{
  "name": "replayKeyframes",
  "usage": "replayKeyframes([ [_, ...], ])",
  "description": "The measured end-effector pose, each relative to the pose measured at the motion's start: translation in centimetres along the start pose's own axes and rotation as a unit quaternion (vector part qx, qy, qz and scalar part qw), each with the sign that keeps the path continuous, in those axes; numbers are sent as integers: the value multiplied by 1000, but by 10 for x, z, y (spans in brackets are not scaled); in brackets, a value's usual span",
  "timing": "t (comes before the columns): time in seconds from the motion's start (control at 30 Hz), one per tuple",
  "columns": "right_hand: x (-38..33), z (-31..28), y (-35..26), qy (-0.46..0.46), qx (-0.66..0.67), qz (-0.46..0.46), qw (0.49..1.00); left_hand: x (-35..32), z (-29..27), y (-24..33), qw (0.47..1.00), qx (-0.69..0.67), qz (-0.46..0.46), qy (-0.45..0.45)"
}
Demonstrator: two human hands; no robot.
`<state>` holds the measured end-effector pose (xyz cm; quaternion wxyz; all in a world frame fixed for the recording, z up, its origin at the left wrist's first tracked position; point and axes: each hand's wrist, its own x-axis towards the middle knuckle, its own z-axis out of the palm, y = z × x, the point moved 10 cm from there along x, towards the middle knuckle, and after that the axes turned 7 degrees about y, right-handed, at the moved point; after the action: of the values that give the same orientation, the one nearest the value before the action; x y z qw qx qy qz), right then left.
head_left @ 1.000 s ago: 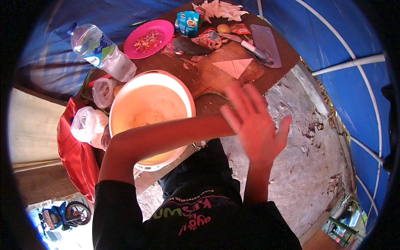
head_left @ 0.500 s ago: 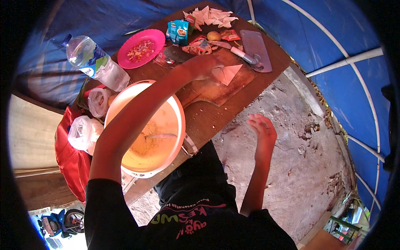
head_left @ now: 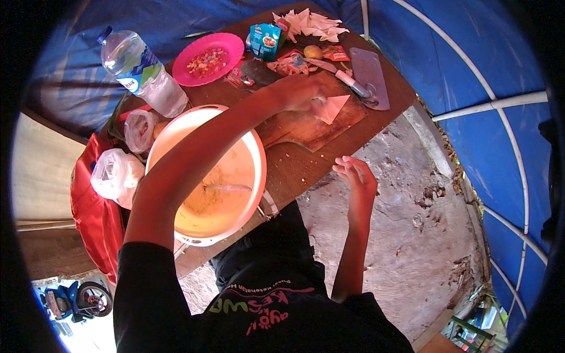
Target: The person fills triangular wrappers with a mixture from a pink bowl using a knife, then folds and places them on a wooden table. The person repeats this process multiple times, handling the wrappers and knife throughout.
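Blue tarpaulin (head_left: 447, 65) walls in this spot, and a brown bench (head_left: 288, 176) runs slantwise between the tarpaulin and the rough pale floor (head_left: 400, 247). From where I stand, the person's left hand (head_left: 305, 94) is the nearer one by far: it is right at the left end of a pale folded triangle (head_left: 336, 107), the fingers bunched low and seemingly touching it. They are blurred and seen from the back, so I cannot tell whether they pinch it or merely rest there. The triangle's free point aims at the bench's right edge; its other end is covered, so its full long axis is unclear. The right hand (head_left: 359, 175) is out past the near edge, above the floor, fingers loosely curled and partly spread, with nothing visible in it; the triangle lies from it up and a little left, well apart. Under the triangle is a worn wooden board (head_left: 306, 132). Just beyond it, toward the right corner, a white-handled knife (head_left: 352, 83) reaches onto a greyish slab (head_left: 372, 76). The left forearm (head_left: 212, 147) crosses a big white basin (head_left: 259, 167) by the near edge. Along the far edge are a bottle (head_left: 144, 76), a pink plate (head_left: 236, 47), then, at the far corner, more folded pale pieces (head_left: 312, 25).
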<state>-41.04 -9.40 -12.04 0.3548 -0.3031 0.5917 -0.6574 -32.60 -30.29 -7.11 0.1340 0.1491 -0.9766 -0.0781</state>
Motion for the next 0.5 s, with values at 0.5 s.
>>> replayKeyframes([
  [0.5,-1,47,-17,-25,-26,-53,998,-25,-71,-3,986,-10,-90,137],
])
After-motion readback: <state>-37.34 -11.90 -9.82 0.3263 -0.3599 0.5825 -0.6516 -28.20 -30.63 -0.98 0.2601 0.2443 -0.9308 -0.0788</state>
